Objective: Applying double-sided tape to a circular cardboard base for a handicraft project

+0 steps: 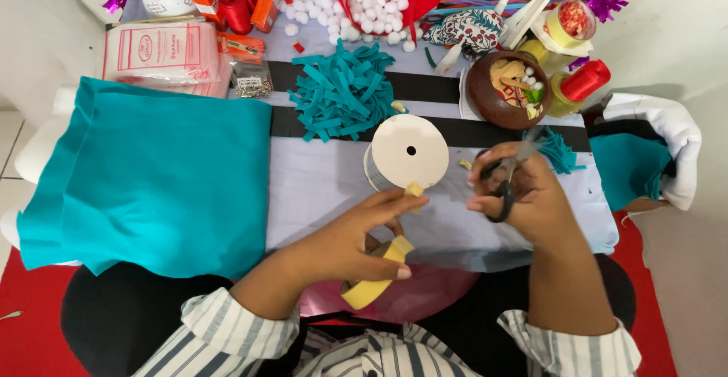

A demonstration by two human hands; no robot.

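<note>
Near the table's front edge, the left hand (356,233) pinches a thin, limp yellow ribbon strip (377,278), light and floppy, best held close to its end, while the right hand (523,187) fingers curl through black-handled scissors (504,180).

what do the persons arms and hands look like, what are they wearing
Both arms wear a loose shirt in white with dark grey stripes. The left sleeve and the right sleeve are pushed up, so the forearms are bare. The left hand and right hand have no gloves; no rings, watch or bracelets show. The fingers have short nails.
</note>
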